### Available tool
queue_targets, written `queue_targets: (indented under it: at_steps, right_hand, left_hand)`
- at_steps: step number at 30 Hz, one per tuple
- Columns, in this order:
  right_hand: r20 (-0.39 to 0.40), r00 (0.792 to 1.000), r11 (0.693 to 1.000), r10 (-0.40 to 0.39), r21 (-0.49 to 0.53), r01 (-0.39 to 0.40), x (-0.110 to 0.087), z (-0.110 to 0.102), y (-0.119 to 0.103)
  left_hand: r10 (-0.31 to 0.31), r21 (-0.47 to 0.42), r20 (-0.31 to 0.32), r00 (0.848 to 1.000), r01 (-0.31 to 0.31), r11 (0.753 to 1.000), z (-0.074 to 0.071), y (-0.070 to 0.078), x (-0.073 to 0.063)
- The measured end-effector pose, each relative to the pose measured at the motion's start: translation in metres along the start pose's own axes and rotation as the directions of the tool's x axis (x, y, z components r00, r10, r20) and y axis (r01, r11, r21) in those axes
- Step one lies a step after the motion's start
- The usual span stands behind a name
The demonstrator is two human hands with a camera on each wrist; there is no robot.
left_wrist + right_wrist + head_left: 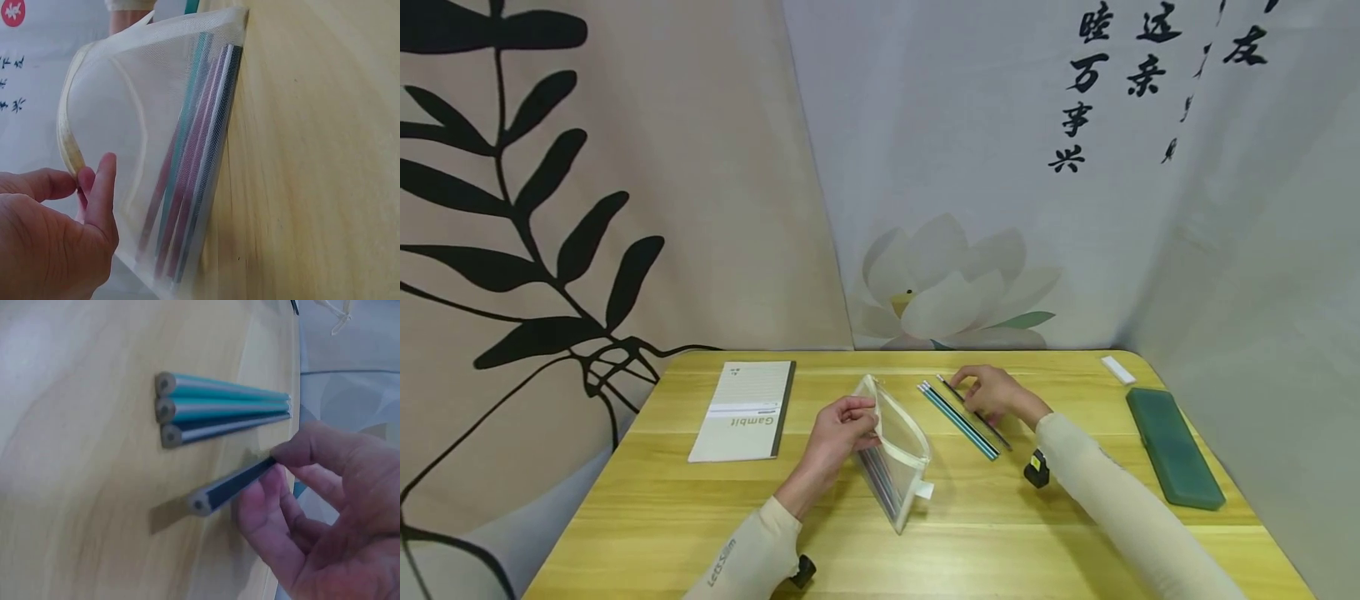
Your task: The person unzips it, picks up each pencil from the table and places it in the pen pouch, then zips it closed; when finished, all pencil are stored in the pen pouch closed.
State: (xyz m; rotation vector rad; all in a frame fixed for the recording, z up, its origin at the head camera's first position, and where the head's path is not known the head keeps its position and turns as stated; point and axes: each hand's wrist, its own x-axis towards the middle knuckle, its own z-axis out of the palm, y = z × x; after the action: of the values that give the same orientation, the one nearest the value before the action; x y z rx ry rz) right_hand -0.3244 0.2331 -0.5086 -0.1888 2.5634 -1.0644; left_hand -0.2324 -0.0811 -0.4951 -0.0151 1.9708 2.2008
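Note:
My left hand pinches the zippered top edge of a cream mesh pouch, which stands tilted on the table with its mouth parted. Through the mesh in the left wrist view show several pencils, teal, maroon and dark. My right hand pinches a dark pencil between thumb and fingers; in the right wrist view its unsharpened end appears slightly raised, with a shadow beneath. Beside it on the table lie two teal pencils and one dark pencil, side by side.
A notebook lies at the left of the wooden table. On the right are a green case and, by the back edge, a small white block. Printed curtains hang behind the table.

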Motion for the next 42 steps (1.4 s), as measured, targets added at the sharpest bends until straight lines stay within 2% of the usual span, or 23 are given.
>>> queue_targets:
  at_steps: [17,22,33,42]
  right_hand:
    - [0.071,0.997,0.993,-0.041,0.115,0.033,-0.004,-0.006,0.009]
    - [0.108,0.992,0.986,-0.072,0.16,0.054,-0.009,-0.007,0.004]
    - [0.256,0.947,0.968,-0.194,0.205,0.143,-0.022,-0.003,-0.035]
    - [0.335,0.911,0.963,-0.24,0.2,0.18,-0.025,0.012,-0.065]
  left_hand:
    - [-0.002,-0.001,-0.013,1.0,0.002,1.0,-0.002,0.0,-0.002]
    - [-0.006,0.002,-0.006,1.0,0.006,1.0,-0.002,-0.002,0.0]
    - [-0.009,-0.005,-0.005,1.0,0.009,1.0,-0.003,-0.004,0.004]
    - [0.0,0.004,0.021,1.0,-0.001,1.0,0.005,-0.006,0.002]
